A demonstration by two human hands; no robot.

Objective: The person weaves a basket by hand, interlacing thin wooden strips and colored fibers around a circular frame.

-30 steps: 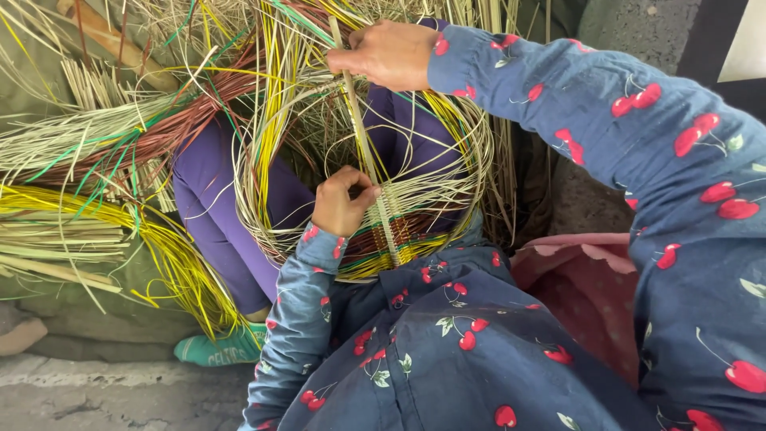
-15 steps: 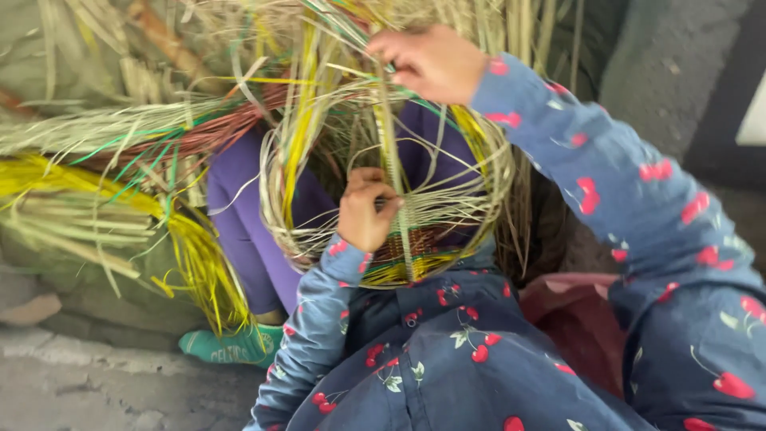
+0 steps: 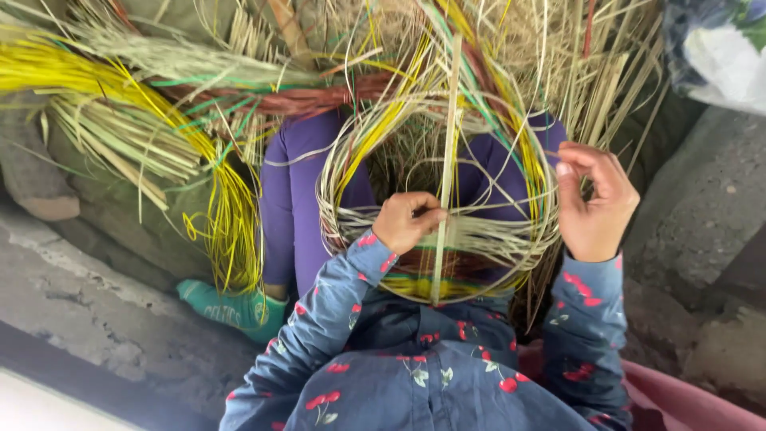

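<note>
Her right hand (image 3: 594,203) has come down from the far top to grip the right rim of the woven straw ring (image 3: 439,199) on her lap, while left-hand fingers (image 3: 421,217) pinch the upright pale strip (image 3: 447,160).

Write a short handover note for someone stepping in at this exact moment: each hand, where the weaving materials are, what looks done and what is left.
Left hand: pinching a flat pale strip that runs upright across the basket's opening.
Right hand: at the right rim, fingers curled around thin strands.
Half-woven round basket: on the lap, mouth facing the camera, loose ends sticking up.
Yellow and green straw bundle: lying to the left on the ground.
Done: rim ring and lower wall are coiled.
Left: many strands remain loose, so the weave looks unfinished.
</note>
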